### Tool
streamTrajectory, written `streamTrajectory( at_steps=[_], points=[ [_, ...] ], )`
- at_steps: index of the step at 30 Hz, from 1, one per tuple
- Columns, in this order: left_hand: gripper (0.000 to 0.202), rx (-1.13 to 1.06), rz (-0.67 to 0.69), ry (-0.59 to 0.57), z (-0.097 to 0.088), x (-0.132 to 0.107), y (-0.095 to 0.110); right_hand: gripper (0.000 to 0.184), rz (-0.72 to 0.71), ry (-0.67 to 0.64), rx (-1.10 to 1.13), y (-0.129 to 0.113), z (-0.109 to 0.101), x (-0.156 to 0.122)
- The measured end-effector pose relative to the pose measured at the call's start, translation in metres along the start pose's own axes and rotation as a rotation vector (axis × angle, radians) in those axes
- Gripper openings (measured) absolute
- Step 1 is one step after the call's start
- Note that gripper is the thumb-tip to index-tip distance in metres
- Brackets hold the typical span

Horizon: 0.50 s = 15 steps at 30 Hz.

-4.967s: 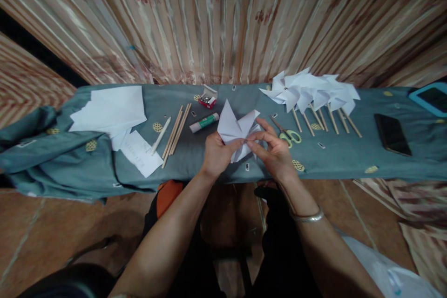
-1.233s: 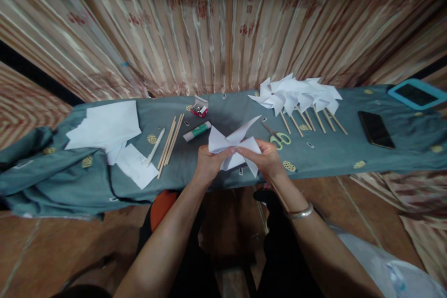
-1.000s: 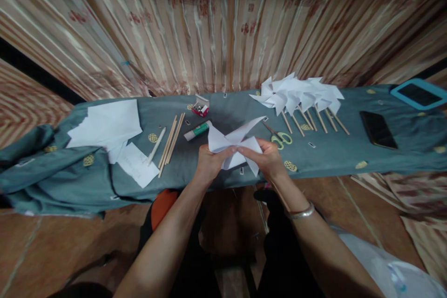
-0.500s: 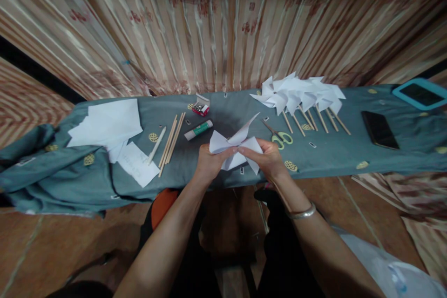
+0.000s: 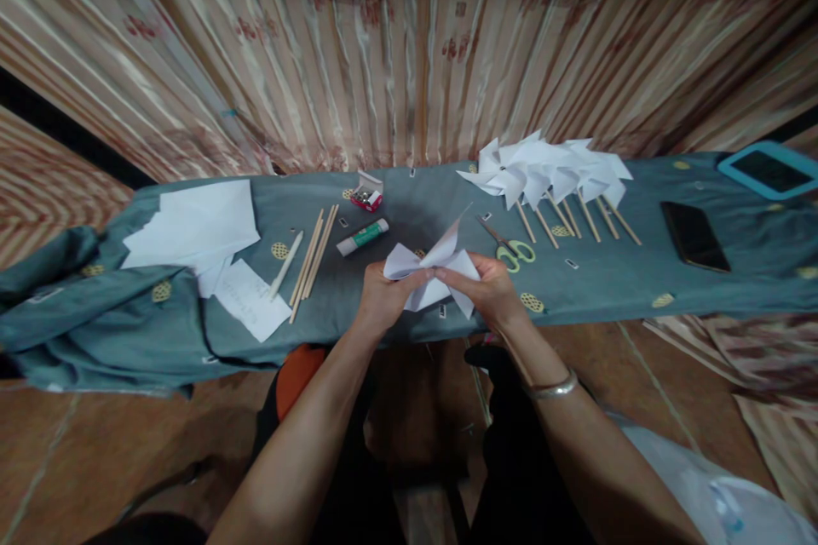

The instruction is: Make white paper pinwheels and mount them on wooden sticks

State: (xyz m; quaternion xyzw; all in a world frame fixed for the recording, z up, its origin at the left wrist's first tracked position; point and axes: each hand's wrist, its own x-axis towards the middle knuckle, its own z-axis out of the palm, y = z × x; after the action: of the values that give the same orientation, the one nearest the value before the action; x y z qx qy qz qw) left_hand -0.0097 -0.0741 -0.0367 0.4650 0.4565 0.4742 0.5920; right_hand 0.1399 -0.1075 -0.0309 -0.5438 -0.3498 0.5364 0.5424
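In the head view, a folded white paper pinwheel (image 5: 425, 299) in the middle, between left hand (image 5: 383, 294) and right hand (image 5: 493, 285), at the near side of the gray-green cloth (image 5: 613, 285). Hard to tell if resting on the cloth or held up a bit. Pinched on the left by the left hand, thumb on top; pinched on the right by the right hand, thumb on top too. Both thumb tips close together at the center. Other fingers mostly tucked under, so hard to see.

Pointing out many ways: one tall blade up and to the right, away from the body, ending in a sharp tip; one wide flap out to the left; one pointy corner down and a little right, toward the body. Long line of the tall blade on a slant, from the thumbs to far right. Long axis of the whole paper hard to tell.

Near the left hand, a green and white glue stick (image 5: 362, 238), also on a slant. Behind that, a small red box (image 5: 366, 200). Further left, thin wooden sticks (image 5: 320, 253), a white pen (image 5: 287, 266) and a pile of white paper (image 5: 208, 217). Just beside the right hand, green-handled scissors (image 5: 509, 249), blades up and left. Beyond those, a row of white pinwheels (image 5: 550, 170) on sticks, overlapping.
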Motion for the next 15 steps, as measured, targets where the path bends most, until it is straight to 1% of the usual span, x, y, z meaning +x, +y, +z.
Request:
streamTrajectory(
  at_steps=[9,15],
  points=[
    [0.028,0.015,-0.009,0.030,0.0017,-0.0006,0.0053,0.032,0.013,0.006,0.011,-0.0012,0.0012,-0.0006],
    [0.026,-0.028,-0.017,-0.002,0.0015,-0.0009,0.0046,0.036,0.026,-0.007,0.030,0.0003,0.0012,-0.0010]
  ],
)
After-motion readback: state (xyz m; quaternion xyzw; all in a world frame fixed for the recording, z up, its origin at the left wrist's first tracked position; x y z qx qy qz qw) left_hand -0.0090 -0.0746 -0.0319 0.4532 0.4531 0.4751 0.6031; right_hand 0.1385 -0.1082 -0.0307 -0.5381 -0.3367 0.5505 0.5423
